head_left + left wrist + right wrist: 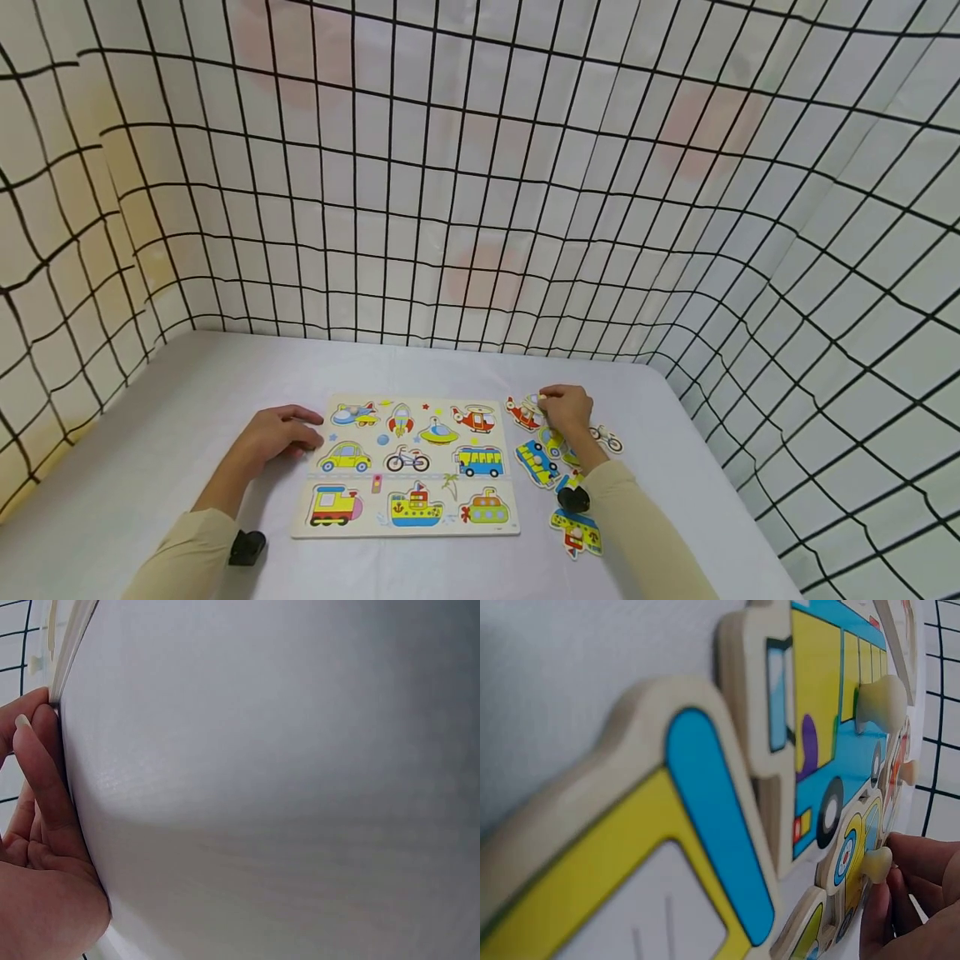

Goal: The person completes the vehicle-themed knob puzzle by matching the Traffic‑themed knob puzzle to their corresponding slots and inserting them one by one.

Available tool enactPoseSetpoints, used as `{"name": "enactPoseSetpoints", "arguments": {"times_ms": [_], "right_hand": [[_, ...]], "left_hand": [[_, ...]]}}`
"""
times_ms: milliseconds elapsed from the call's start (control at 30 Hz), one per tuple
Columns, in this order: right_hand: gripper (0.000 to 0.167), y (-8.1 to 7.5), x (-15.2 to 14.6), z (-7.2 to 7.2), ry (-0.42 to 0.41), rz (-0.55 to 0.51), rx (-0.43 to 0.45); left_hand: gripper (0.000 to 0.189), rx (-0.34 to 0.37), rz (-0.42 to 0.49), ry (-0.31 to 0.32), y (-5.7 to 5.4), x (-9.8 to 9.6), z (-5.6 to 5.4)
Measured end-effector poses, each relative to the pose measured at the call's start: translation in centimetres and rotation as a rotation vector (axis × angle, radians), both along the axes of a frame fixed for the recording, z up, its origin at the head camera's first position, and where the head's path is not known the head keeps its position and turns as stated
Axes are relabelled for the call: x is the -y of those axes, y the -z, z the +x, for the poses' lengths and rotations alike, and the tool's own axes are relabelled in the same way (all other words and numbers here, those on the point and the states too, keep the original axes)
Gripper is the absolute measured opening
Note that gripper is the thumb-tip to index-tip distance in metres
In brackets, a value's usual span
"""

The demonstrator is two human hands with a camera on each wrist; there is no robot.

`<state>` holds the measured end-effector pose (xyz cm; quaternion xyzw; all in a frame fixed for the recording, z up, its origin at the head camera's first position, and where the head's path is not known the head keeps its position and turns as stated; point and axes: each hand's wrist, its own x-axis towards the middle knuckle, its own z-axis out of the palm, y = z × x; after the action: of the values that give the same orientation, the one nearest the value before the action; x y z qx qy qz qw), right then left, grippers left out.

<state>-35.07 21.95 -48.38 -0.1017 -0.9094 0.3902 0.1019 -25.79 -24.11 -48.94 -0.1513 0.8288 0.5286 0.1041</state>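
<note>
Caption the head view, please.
Left hand by a vehicle puzzle board, right hand at loose pieces on the white table.

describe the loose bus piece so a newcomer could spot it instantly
On the white table, find the pale rectangular wooden puzzle board. Just off its right edge, the blue-and-yellow wooden bus piece lies at an angle between the red wooden helicopter piece and the blue-and-yellow wooden boat piece. Its boxy body and row of yellow windows set it apart.
</note>
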Motion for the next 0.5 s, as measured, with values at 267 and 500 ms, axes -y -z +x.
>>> {"name": "enactPoseSetpoints", "arguments": {"times_ms": [267,500], "right_hand": [[0.019,0.0,-0.2,0.3,0.001,0.022,-0.027],[0.017,-1.2,0.1,0.1,-0.03,0.038,-0.082]], "left_hand": [[0.046,-0.011,0.034,-0.015,0.1,-0.3,0.1],[0.045,-0.022,0.017,-0.011,-0.3,-0.2,0.2]]}}
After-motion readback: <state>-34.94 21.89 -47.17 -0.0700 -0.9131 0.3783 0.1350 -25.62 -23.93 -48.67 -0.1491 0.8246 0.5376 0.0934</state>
